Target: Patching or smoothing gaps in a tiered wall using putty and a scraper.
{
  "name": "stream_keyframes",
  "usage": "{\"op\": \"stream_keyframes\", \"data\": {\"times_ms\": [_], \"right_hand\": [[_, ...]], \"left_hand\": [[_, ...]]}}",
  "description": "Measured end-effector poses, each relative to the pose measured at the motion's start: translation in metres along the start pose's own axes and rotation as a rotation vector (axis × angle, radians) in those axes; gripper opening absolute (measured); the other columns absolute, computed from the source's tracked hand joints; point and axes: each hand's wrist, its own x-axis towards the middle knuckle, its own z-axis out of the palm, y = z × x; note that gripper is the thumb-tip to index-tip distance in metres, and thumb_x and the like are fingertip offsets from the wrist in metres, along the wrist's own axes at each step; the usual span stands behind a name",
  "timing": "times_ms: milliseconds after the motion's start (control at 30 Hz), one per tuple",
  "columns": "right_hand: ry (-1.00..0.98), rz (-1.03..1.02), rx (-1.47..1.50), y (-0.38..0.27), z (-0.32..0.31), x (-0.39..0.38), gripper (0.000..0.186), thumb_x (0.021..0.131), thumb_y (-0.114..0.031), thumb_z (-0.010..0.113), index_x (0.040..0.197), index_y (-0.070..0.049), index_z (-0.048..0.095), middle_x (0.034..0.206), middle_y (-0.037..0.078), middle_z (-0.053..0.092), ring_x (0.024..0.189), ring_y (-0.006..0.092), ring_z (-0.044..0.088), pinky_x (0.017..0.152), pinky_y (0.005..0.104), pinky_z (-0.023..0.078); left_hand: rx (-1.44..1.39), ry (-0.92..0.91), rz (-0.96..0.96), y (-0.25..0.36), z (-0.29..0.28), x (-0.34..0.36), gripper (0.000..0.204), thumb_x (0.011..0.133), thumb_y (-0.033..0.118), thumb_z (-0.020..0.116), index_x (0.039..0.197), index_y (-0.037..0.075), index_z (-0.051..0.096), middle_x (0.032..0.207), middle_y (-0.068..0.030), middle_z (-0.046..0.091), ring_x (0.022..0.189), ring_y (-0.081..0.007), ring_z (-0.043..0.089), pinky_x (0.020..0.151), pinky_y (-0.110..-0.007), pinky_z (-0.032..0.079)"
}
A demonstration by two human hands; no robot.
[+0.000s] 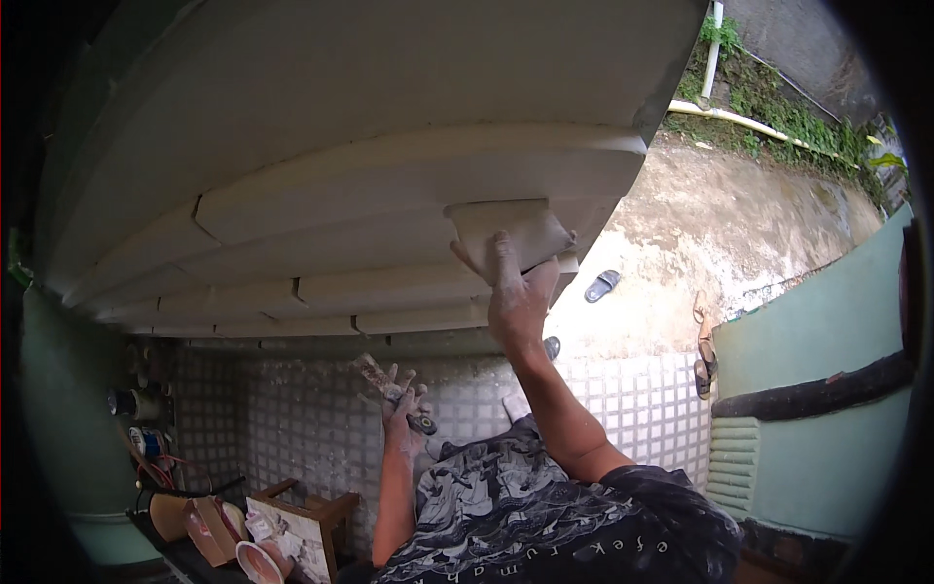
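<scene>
My right hand [523,292] is raised, its thumb and fingers closed on a pale, roughly rectangular sheet [511,229]. The sheet is up against the stepped, cream-coloured moulding [389,161] overhead; whether its far face touches the moulding cannot be made out. Lower and to the left, my left hand [401,414] grips a putty knife [422,424] by its dark handle. Its dusty, whitish blade [370,370] sticks out beyond the fingers, some of which are spread. Whitish dust coats both hands.
Below lies a tiled floor [642,389] with white smears. A small wooden stool [326,516] and a pink pot [261,563] stand at lower left. A dark sandal [602,285] rests on the sunlit ground. Green walls [817,350] flank both sides.
</scene>
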Motion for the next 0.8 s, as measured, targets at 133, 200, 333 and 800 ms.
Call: {"op": "stream_keyframes", "data": {"times_ms": [133, 200, 333, 800], "right_hand": [[-0.141, 0.18, 0.197, 0.021, 0.005, -0.033, 0.036, 0.094, -0.013, 0.059, 0.117, 0.012, 0.047, 0.111, 0.017, 0.059, 0.096, 0.0186, 0.061, 0.084, 0.0316, 0.051], [0.108, 0.211, 0.253, 0.017, -0.001, -0.022, 0.03, 0.097, -0.006, 0.05, 0.123, 0.007, 0.043, 0.118, 0.017, 0.052, 0.107, 0.0257, 0.058, 0.093, 0.0466, 0.056], [0.208, 0.062, 0.359, 0.003, 0.016, -0.004, 0.031, 0.097, -0.006, 0.051, 0.125, 0.005, 0.043, 0.12, 0.013, 0.052, 0.106, 0.024, 0.058, 0.099, 0.0509, 0.051], [-0.311, -0.958, -0.764, -0.027, 0.115, -0.018, 0.052, 0.076, 0.014, 0.053, 0.126, 0.001, 0.057, 0.128, 0.02, 0.059, 0.128, 0.0354, 0.048, 0.112, 0.0475, 0.032]], "left_hand": [[0.041, 0.051, 0.026, -0.002, 0.002, -0.007, 0.06, 0.092, 0.003, 0.056, 0.145, 0.02, 0.032, 0.126, -0.0024, 0.049, 0.096, -0.0128, 0.055, 0.063, -0.023, 0.047], [-0.002, 0.074, 0.055, -0.005, -0.002, -0.012, 0.059, 0.092, 0.004, 0.057, 0.144, 0.019, 0.034, 0.127, -0.0026, 0.049, 0.095, -0.013, 0.055, 0.064, -0.024, 0.048], [-0.076, 0.169, 0.076, -0.006, -0.011, -0.02, 0.061, 0.09, 0.001, 0.058, 0.143, 0.016, 0.033, 0.124, -0.0049, 0.053, 0.092, -0.0156, 0.057, 0.064, -0.029, 0.05], [-0.206, 0.356, 0.291, -0.001, -0.061, -0.059, 0.056, 0.09, 0.001, 0.058, 0.141, 0.011, 0.036, 0.127, -0.0075, 0.053, 0.093, -0.0165, 0.06, 0.062, -0.028, 0.053]]}}
